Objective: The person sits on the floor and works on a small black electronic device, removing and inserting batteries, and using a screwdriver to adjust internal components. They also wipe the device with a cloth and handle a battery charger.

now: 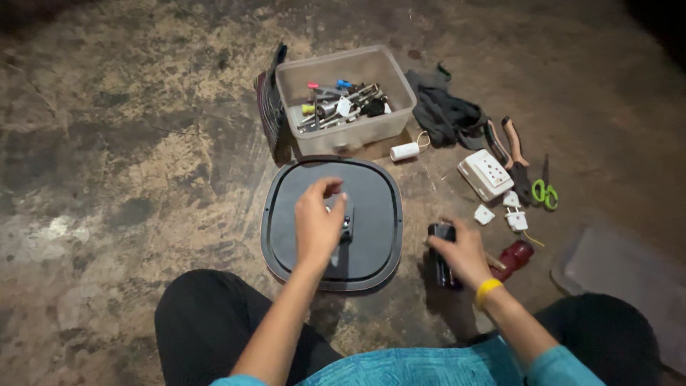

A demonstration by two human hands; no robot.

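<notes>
My left hand (319, 223) is over the middle of a dark grey rounded-square lid (371, 187) that lies flat on the floor; its fingers pinch a small dark part (346, 221) resting on the lid. My right hand (461, 251) is to the right of the lid, closed around a small black cylindrical object (441, 234) that stands on the floor. A yellow band sits on that wrist.
A clear plastic box (344, 96) of tools stands beyond the lid. Right of it lie a dark cloth (444, 113), a white socket block (484, 174), pliers (513, 146), green-handled scissors (544, 191), white plug parts (513, 216), a dark red piece (516, 256).
</notes>
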